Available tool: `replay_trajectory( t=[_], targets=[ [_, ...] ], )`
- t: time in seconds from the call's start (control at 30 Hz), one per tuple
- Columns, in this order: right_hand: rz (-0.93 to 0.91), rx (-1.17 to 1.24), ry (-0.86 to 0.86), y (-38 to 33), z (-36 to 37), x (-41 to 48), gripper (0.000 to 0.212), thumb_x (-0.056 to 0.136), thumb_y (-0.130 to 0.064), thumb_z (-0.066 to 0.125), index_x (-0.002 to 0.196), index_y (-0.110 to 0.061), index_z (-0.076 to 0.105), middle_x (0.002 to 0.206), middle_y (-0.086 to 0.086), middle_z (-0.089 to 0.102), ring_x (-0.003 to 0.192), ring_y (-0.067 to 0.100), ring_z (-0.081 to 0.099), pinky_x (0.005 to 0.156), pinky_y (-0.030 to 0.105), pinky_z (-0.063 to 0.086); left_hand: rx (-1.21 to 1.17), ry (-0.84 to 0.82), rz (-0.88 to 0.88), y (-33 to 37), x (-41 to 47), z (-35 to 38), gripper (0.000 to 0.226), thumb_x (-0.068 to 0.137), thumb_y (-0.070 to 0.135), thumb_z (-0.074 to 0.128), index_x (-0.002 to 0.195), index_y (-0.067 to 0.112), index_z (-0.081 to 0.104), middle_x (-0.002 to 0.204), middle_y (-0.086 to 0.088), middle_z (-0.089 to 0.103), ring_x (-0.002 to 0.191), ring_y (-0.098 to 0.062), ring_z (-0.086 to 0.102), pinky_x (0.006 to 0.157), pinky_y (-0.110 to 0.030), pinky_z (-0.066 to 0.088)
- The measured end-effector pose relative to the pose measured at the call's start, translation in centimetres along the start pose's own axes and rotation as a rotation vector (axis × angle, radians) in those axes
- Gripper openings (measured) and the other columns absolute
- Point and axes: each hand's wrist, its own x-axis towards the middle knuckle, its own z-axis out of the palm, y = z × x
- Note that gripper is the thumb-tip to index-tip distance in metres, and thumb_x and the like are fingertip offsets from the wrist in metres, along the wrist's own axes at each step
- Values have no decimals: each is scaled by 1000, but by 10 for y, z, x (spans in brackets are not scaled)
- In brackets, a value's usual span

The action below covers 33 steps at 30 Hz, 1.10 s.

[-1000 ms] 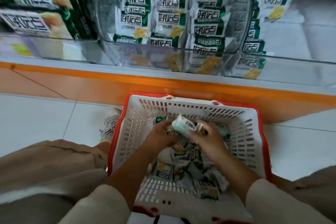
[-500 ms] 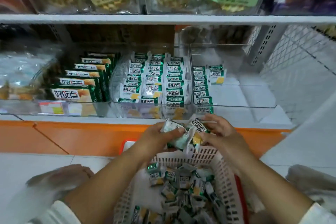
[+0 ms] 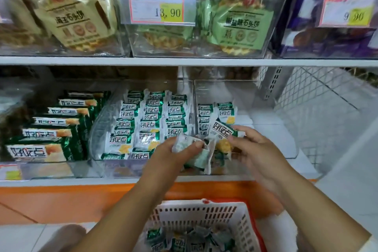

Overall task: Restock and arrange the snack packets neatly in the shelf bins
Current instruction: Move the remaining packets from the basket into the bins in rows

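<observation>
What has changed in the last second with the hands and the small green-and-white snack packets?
Both hands rose from the red-rimmed white plastic basket to the shelf. The left hand grips a small green-and-white snack packet, back side up; the right hand pinches a second packet before the part-filled clear plastic bin. The packet rows in the full middle bin stayed unchanged.

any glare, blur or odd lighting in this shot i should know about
Head view: even, soft light, no hard shadows; sheen on the price tag holder washes out part of its digits; the clear bin front mirrors packets faintly; the right hand is slightly motion-smeared; the left hand and its packet are sharper; packets in the basket look soft.
</observation>
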Motion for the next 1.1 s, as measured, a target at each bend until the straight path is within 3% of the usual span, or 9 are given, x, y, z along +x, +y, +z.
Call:
replay_trajectory(
  t=[0.1, 0.2, 0.4, 0.47, 0.53, 0.6, 0.8, 0.93, 1.1],
  targets=[
    [-119, -236, 203, -11, -21, 51, 29, 84, -9, 71, 103, -30, 64, 93, 6, 61, 85, 20, 62, 76, 29, 48, -3, 106, 67, 15, 14, 0, 49, 63, 59, 69, 93, 21, 71, 84, 0, 76, 80, -19, 72, 70, -37, 58],
    [-143, -459, 333, 1, -45, 109, 33, 84, -4, 70, 104, -26, 57, 111, 13, 60, 93, 28, 61, 74, 32, 48, 61, 187, 160, 25, 30, -6, 44, 67, 66, 62, 85, 26, 68, 86, 3, 74, 83, -19, 70, 79, -39, 54],
    [-28, -668, 214, 43, -62, 185, 34, 85, 5, 65, 116, -4, 57, 87, 2, 54, 80, 23, 53, 77, 31, 51, -15, 241, 96, 21, 57, -16, 21, 87, 47, 64, 81, 27, 67, 73, 13, 71, 62, -2, 65, 53, -17, 45],
    [-19, -740, 187, 44, -63, 200, 29, 85, 3, 65, 109, -10, 58, 94, 7, 54, 76, 21, 54, 70, 25, 49, -60, 242, 57, 14, 64, -20, 36, 67, 65, 70, 87, 36, 72, 91, 5, 75, 85, -20, 69, 71, -29, 48],
    [1, -760, 165, 43, -63, 207, 26, 85, 6, 63, 95, -17, 59, 100, 8, 50, 67, 19, 58, 62, 22, 50, -126, 257, 28, 8, 69, -21, 83, 47, 80, 76, 114, 33, 67, 120, -5, 69, 110, -34, 64, 93, -43, 50],
    [-37, -804, 151, 49, -67, 214, 37, 81, 4, 68, 85, -31, 58, 104, 11, 49, 71, 23, 59, 70, 29, 53, -196, 265, 5, 7, 70, -20, 107, 44, 82, 78, 131, 24, 57, 133, -7, 62, 119, -31, 61, 100, -48, 49],
    [-32, -670, 202, 55, -57, 210, 50, 77, -6, 78, 113, -25, 49, 116, 20, 54, 93, 31, 60, 89, 42, 52, -310, 253, -30, 7, 67, -19, 101, 47, 53, 80, 138, 18, 53, 143, -13, 48, 120, -34, 55, 98, -48, 52],
    [101, -571, 141, 40, -55, 189, 71, 84, -6, 71, 143, -15, 32, 134, 15, 50, 118, 31, 54, 104, 43, 43, -332, 246, -47, 12, 60, -17, 70, 66, 44, 79, 126, 14, 59, 142, -18, 49, 128, -44, 47, 95, -47, 54],
    [-154, -647, 242, 10, -29, 130, 49, 93, -21, 61, 138, -20, 42, 127, 6, 58, 115, 22, 56, 85, 25, 45, -281, 176, -35, 19, 51, -20, 41, 81, 35, 77, 113, 12, 66, 114, -13, 69, 99, -25, 69, 88, -38, 58]
  ],
)
